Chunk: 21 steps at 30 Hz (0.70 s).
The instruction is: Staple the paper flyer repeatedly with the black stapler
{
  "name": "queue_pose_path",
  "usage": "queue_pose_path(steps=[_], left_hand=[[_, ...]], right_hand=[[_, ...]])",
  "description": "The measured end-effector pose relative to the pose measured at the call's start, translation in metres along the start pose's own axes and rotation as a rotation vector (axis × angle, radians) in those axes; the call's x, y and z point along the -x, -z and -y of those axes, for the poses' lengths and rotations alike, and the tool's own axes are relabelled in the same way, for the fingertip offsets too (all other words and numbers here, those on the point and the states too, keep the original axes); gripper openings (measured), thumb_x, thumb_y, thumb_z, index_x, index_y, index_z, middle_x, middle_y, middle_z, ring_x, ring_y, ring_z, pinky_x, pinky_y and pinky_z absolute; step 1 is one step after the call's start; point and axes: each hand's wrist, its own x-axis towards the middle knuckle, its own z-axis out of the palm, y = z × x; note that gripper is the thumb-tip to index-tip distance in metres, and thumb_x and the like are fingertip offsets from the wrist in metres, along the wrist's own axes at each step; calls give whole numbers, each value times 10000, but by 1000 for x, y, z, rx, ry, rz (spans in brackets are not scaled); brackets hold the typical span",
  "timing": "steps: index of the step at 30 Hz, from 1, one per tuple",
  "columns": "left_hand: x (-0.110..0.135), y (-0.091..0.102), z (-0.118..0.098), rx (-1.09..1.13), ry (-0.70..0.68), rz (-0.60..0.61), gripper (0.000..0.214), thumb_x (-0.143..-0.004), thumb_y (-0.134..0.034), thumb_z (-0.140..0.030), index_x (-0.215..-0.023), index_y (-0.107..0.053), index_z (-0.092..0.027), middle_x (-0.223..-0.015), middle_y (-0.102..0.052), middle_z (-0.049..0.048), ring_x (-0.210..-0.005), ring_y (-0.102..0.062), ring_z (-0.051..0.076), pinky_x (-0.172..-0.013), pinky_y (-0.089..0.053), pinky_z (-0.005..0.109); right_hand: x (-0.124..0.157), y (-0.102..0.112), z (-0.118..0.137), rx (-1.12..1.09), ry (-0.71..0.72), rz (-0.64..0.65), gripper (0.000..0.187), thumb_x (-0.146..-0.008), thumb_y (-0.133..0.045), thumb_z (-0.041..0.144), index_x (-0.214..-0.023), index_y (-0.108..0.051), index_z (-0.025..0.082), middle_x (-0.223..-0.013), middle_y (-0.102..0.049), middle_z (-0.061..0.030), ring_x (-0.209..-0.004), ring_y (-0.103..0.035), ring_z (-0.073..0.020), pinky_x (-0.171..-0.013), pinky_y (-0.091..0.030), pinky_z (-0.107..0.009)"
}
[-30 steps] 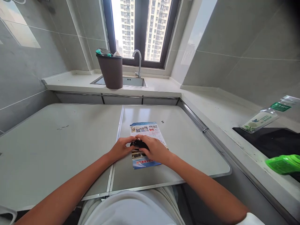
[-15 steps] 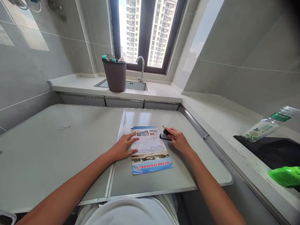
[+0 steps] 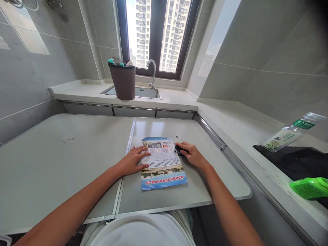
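A printed leaflet (image 3: pixel 164 160) with blue bands and a building photo lies flat on the folding table (image 3: pixel 84 164). Across its left edge rests my left hand (image 3: pixel 134 160), fingers spread and holding nothing. My right hand (image 3: pixel 192 154) grips a black stapler (image 3: pixel 180 149), whose front end meets the leaflet's right edge near the top. The stapler's jaws look pressed together, though my fingers cover its rear part. Just beyond the stapler, small dark bits (image 3: pixel 176 136) that look like staples lie on the table.
Behind the table, a brown bucket (image 3: pixel 123 82) stands at the sink (image 3: pixel 147 92) beside a tap (image 3: pixel 153 73). On the right ledge are a tilted clear bottle (image 3: pixel 284 138), a black cloth or bag (image 3: pixel 289 164) and a green bottle (image 3: pixel 309 188). Thin dark marks (image 3: pixel 68 140) show on the left tabletop.
The stapler's raised top has come down in my right hand, so its jaws have closed at the leaflet's edge. My left hand stays on the leaflet. The view has shifted slightly.
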Motion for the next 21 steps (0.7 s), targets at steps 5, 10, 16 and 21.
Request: queue_pose_path(steps=[5,10,16,21], left_hand=[[2,4,4,33,-30,14,573,-966,-597,-555,-1480,-550,-305,-1626,-435,100,-1517,-358,358,-1250,-223,648],[4,9,5,58,-62,22,562,-952,-623,-551,-1463,-566,-323,-1611,-460,94,-1512,-364,356,-1243,-247,620],[5,12,0,61,-80,36,541,-947,-633,-547,-1441,-579,-334,-1605,-467,93,-1491,-395,363,-1242,-199,634],[5,13,-2,47,-82,51,545,-948,-617,-572,-1440,-571,-341,-1593,-477,88,-1482,-399,358,-1233,-206,621]], right_hand=[[-2,-1,3,31,57,36,484,-991,-473,163,-1436,-602,306,-1196,-693,-55,-1055,-646,-234,-954,-500,-396],[-2,-4,5,62,46,3,482,-994,-470,165,-1432,-605,314,-1174,-697,-63,-1021,-654,-242,-928,-512,-414],[-1,-5,9,-27,91,53,455,-992,-553,235,-1440,-595,308,-1181,-723,-60,-1037,-668,-246,-937,-522,-407],[-2,-8,8,21,89,75,440,-1011,-531,241,-1442,-599,291,-1169,-728,-77,-1041,-647,-256,-942,-504,-434]])
